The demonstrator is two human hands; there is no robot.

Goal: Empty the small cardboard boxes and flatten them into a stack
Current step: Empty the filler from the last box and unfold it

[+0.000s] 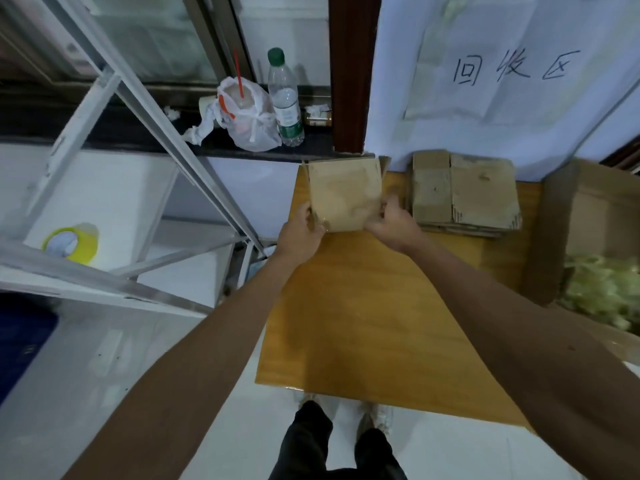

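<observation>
Holding the small cardboard box (346, 195) by its near corners, left grip (304, 226) and right grip (391, 223) both curled round its edges, at the far left corner of the counter (363, 323), just left of the flattened stack (467, 195), closest to the right grip.

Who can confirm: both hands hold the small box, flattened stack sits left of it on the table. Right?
Wrong side. Head view shows the flattened stack on the table right of the small box, not left. The left hand and right hand both hold the box.
</observation>
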